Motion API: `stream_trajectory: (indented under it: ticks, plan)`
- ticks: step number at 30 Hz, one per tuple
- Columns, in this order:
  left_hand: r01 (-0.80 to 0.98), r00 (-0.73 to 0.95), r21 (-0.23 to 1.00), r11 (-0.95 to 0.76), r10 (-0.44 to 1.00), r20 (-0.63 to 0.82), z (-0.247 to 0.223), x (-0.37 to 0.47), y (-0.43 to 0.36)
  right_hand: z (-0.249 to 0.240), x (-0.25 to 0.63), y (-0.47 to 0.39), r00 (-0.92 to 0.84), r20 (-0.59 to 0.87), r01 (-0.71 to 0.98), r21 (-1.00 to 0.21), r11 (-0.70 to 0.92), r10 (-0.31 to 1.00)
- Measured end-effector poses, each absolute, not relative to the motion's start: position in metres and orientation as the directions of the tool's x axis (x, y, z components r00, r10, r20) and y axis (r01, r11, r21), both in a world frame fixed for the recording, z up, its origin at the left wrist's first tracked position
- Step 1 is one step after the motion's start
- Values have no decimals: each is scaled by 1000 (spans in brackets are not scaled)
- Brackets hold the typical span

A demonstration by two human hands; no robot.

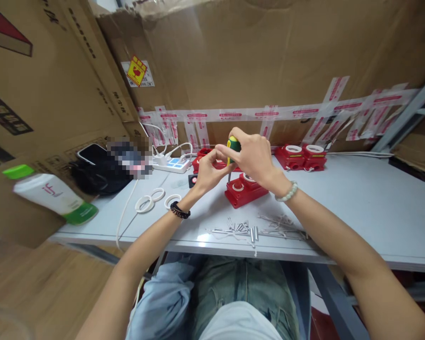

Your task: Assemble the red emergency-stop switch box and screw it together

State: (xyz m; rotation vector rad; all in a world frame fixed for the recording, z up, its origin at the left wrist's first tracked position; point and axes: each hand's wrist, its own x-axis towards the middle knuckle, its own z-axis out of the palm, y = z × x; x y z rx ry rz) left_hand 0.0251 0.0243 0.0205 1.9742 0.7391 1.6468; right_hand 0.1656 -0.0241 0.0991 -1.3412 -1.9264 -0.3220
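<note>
A green and yellow screwdriver (233, 147) stands upright over a red housing (247, 192), its shaft reaching down to the housing's left part. My right hand (253, 153) is wrapped round the handle. At the handle's left side, my left hand (209, 170) pinches with thumb and fingertips against it. The housing has white rings on its top and rests on the table. In front of it lie several silver screws (241, 227) and metal pins, with thin white strings (281, 221) beside them.
More red housings (300, 157) stand at the back right, another behind my hands. White rings (144, 204) lie left. A power strip (172, 164), phone (93, 154), black bag (99, 177) and tilted bottle (55, 196) are further left. Cardboard (286, 56) walls the table's (361, 208) back.
</note>
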Motion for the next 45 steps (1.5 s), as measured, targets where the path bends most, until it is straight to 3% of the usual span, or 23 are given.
stream_trajectory:
  ticks: [5, 10, 14, 21, 28, 36, 41, 45]
  plan:
    - [98, 229, 675, -731, 677, 700, 26, 22, 20, 103, 174, -22, -366, 602, 691, -336, 640, 710]
    - [153, 159, 661, -735, 678, 717, 20, 27, 22, 93, 165, -19, -204, 716, 765, -309, 565, 668]
    - [33, 140, 668, -743, 666, 733, 14, 26, 30, 85, 158, -19, -172, 716, 805, -293, 515, 677]
    - [58, 308, 725, -686, 703, 641, 18, 23, 27, 98, 173, -14, -367, 693, 543, -382, 748, 621]
    - [45, 134, 674, -737, 673, 727, 11, 27, 30, 87, 162, -16, -195, 756, 711, -331, 621, 626]
    - [39, 301, 703, -710, 679, 670, 18, 24, 24, 101, 177, -15, -354, 662, 600, -381, 703, 661]
    - [121, 184, 659, -742, 669, 720, 14, 27, 24, 91, 169, -14, -202, 715, 741, -335, 582, 669]
    - [57, 164, 675, -735, 674, 720, 12, 24, 27, 93, 165, -20, -267, 711, 729, -293, 619, 651]
